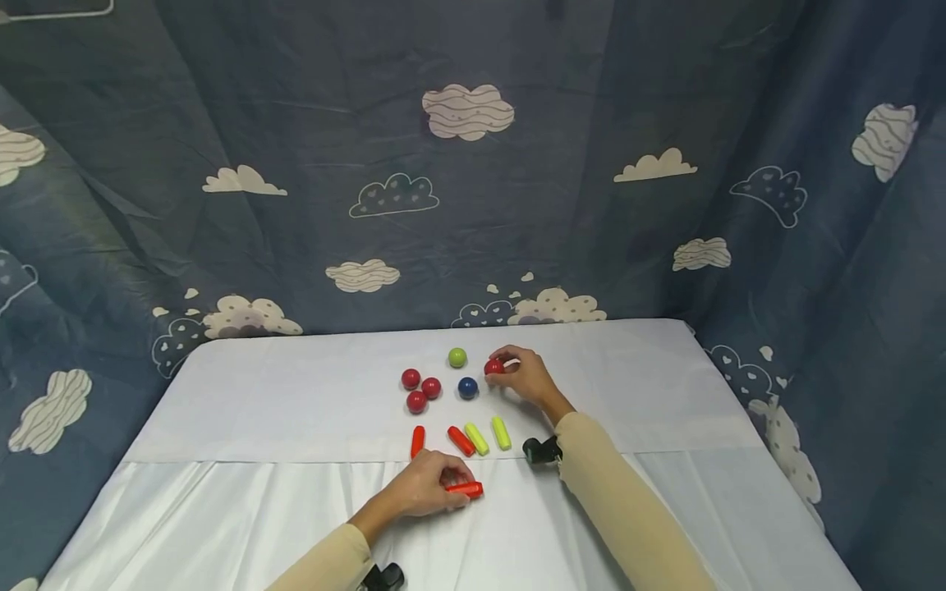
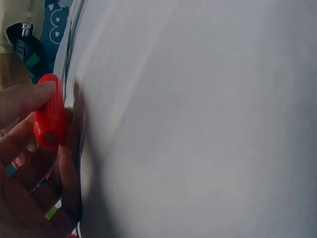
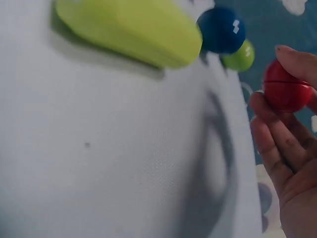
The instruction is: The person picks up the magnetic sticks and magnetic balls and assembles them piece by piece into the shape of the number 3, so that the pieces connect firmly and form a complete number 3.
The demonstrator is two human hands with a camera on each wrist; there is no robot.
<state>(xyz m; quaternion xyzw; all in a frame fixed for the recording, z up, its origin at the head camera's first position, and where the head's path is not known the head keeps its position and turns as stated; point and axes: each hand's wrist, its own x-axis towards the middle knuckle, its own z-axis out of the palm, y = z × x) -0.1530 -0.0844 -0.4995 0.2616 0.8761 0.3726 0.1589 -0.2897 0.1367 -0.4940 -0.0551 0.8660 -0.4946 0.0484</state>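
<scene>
My left hand point(image 1: 427, 486) pinches a short red plastic stick point(image 1: 466, 489) between thumb and fingers near the table's front. In the left wrist view, this red stick point(image 2: 50, 119) shows ridges along its side and a rounded end. Farther back, my right hand point(image 1: 526, 377) holds a red ball point(image 1: 493, 367) by thumb and fingertips. The right wrist view shows a seam round that red ball point(image 3: 286, 88). Just left of the right hand are a blue ball point(image 1: 468, 388) and a green ball point(image 1: 457, 357). Three other red balls point(image 1: 432, 388) lie grouped farther left.
Between the hands lie two yellow-green sticks point(image 1: 501, 432) and a red stick point(image 1: 461, 441), with another red stick point(image 1: 418, 441) to their left. All rest on a white cloth-covered table point(image 1: 266, 402). A dark cloud-print curtain point(image 1: 517, 222) hangs behind and at both sides.
</scene>
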